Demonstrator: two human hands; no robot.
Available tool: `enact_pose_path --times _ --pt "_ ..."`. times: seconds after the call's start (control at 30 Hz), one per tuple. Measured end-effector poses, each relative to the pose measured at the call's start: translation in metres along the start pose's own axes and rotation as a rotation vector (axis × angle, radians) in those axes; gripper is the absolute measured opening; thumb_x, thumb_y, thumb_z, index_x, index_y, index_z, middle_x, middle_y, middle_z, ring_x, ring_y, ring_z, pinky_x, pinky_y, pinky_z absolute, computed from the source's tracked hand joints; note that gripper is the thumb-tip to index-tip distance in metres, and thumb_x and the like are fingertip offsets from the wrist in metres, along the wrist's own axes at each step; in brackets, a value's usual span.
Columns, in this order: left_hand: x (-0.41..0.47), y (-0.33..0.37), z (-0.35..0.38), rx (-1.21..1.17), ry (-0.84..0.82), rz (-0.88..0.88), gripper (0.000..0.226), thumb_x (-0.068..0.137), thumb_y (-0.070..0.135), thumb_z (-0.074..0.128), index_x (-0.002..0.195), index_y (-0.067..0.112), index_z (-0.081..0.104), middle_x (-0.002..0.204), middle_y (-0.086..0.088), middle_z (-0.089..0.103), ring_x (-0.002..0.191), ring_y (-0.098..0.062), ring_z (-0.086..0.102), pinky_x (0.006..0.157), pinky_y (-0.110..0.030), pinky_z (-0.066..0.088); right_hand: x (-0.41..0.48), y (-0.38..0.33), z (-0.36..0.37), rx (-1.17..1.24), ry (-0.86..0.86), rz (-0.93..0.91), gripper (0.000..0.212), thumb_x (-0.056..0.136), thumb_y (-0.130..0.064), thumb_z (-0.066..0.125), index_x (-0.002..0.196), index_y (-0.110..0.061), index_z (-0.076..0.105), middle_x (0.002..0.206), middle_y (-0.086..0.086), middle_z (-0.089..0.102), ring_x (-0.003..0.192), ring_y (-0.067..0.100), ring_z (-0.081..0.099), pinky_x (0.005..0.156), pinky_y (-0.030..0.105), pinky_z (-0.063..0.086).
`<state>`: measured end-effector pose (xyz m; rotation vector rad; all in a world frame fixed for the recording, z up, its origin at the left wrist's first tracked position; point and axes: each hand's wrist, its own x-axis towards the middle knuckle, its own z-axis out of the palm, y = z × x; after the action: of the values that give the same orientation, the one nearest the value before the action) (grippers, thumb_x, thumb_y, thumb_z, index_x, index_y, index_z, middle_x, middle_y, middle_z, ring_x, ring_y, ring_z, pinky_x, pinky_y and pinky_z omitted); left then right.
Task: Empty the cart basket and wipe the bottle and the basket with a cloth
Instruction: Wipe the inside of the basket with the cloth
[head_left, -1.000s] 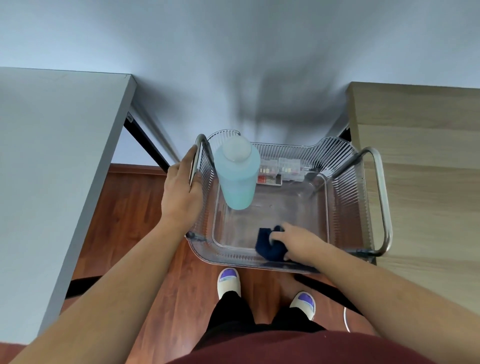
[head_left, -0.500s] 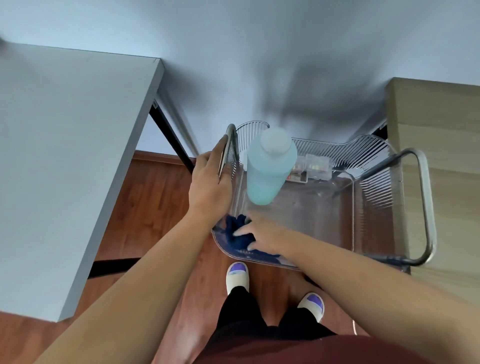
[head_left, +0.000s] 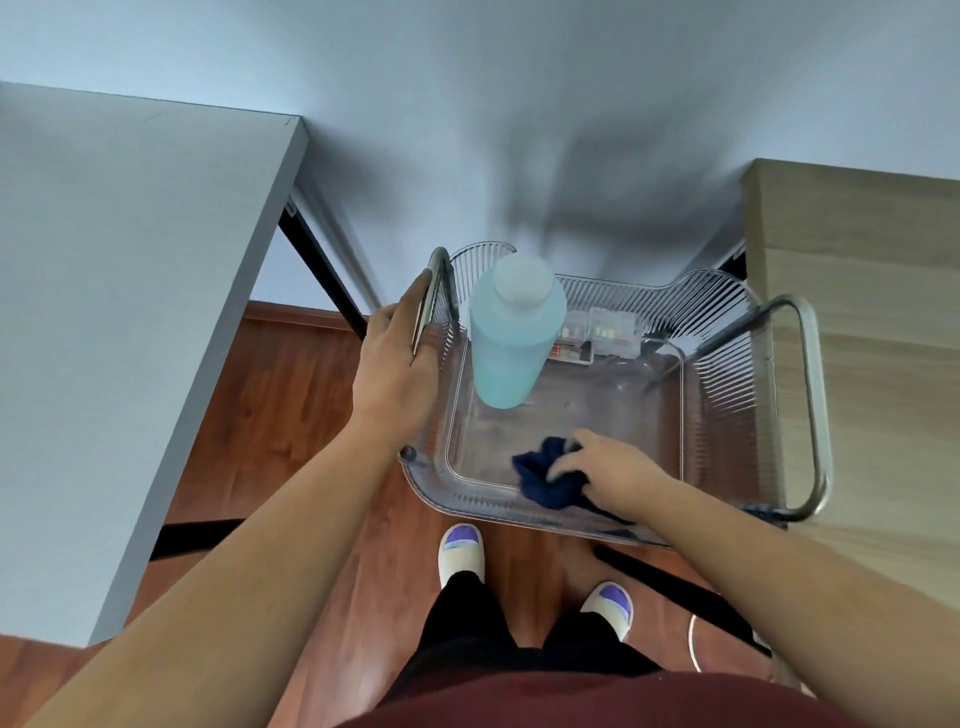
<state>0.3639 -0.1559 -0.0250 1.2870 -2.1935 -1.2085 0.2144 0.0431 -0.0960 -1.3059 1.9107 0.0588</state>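
A clear ribbed plastic cart basket stands in front of me between two tables. A light blue bottle with a pale cap stands upright in its far left corner. My left hand grips the metal handle on the basket's left side. Inside the basket at the near edge, my right hand holds a crumpled dark blue cloth against the bottom. A small clear box with coloured contents lies at the far wall.
A grey table is at the left, a wooden table at the right, close to the basket's right metal handle. The wall is behind the cart. My slippered feet stand on the wood floor below.
My right hand has slid the cloth from the near left corner to the right along the basket's near edge. My left hand stays on the handle. The camera view shifted.
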Motion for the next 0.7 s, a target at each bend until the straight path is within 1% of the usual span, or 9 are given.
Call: enact_pose_path --times 0.07,0.13,0.2,0.27,0.33,0.43,0.53,0.6,0.7 --pt "0.001 0.001 0.001 0.026 0.0 -0.001 0.048 0.099 0.033 0.04 0.141 0.052 0.028 0.138 0.002 0.043 0.115 -0.002 0.037 0.095 -0.024 0.025 0.019 -0.006 -0.008 0.013 0.048 0.015 0.032 0.087 -0.014 0.054 0.116 -0.024 0.062 0.124 0.006 0.05 0.113 0.028 0.051 0.088 0.032 0.042" --pt "0.001 0.002 0.0 0.032 0.004 -0.005 0.047 0.099 0.036 0.039 0.14 0.054 0.028 0.136 0.001 0.044 0.112 -0.002 0.037 0.094 -0.025 0.026 0.031 0.005 -0.024 -0.11 0.115 0.059 0.035 0.088 -0.014 0.055 0.119 -0.029 0.06 0.127 0.008 0.045 0.112 0.03 0.049 0.088 0.035 0.042" --pt "0.001 0.003 0.001 0.024 0.005 -0.011 0.047 0.098 0.036 0.039 0.138 0.057 0.027 0.131 0.001 0.045 0.108 -0.004 0.039 0.092 -0.027 0.028 0.027 0.028 -0.036 -0.187 0.184 0.197 0.039 0.087 -0.011 0.058 0.122 -0.03 0.054 0.128 0.01 0.041 0.115 0.032 0.045 0.089 0.04 0.045" --pt "0.0 0.003 0.001 0.018 0.009 -0.012 0.047 0.098 0.035 0.04 0.138 0.056 0.028 0.127 -0.001 0.046 0.108 -0.008 0.042 0.092 -0.029 0.03 0.013 0.048 -0.038 -0.215 0.225 0.391 0.044 0.085 -0.004 0.057 0.124 -0.024 0.048 0.13 0.013 0.038 0.12 0.036 0.041 0.087 0.046 0.048" --pt "0.001 0.003 0.002 0.023 0.015 -0.014 0.047 0.099 0.033 0.04 0.14 0.052 0.031 0.126 -0.004 0.047 0.11 -0.014 0.046 0.092 -0.031 0.033 -0.002 0.054 -0.032 -0.222 0.189 0.503 0.042 0.085 -0.002 0.054 0.122 -0.019 0.046 0.126 0.015 0.039 0.116 0.038 0.045 0.082 0.045 0.049" --pt "0.002 0.003 0.002 0.026 0.024 -0.015 0.046 0.099 0.033 0.041 0.141 0.05 0.031 0.128 -0.004 0.047 0.11 -0.013 0.046 0.092 -0.029 0.032 -0.012 0.037 -0.011 -0.183 0.052 0.405 0.031 0.087 -0.009 0.05 0.117 -0.019 0.051 0.119 0.013 0.045 0.103 0.036 0.056 0.082 0.041 0.048" --pt "0.002 0.002 0.002 0.034 0.03 -0.007 0.046 0.099 0.034 0.04 0.14 0.053 0.03 0.131 -0.001 0.046 0.112 -0.009 0.043 0.093 -0.028 0.029 -0.009 0.005 0.009 -0.09 0.036 0.195 0.028 0.087 -0.011 0.051 0.112 -0.021 0.056 0.118 0.012 0.048 0.1 0.034 0.059 0.087 0.035 0.045" --pt "0.002 0.002 0.002 0.047 0.032 -0.003 0.046 0.099 0.035 0.04 0.14 0.052 0.03 0.135 0.0 0.044 0.116 -0.009 0.042 0.093 -0.028 0.028 0.001 -0.01 0.01 0.061 0.038 0.119 0.032 0.084 -0.007 0.057 0.113 -0.02 0.058 0.118 0.012 0.05 0.102 0.032 0.057 0.085 0.032 0.043" --pt "0.001 0.003 0.003 0.083 0.044 0.006 0.046 0.099 0.034 0.039 0.141 0.051 0.03 0.136 0.0 0.043 0.107 -0.004 0.038 0.088 -0.028 0.03 0.011 -0.021 -0.005 0.405 0.083 0.067 0.036 0.078 -0.004 0.066 0.112 -0.013 0.061 0.117 0.009 0.06 0.103 0.024 0.056 0.084 0.027 0.042"
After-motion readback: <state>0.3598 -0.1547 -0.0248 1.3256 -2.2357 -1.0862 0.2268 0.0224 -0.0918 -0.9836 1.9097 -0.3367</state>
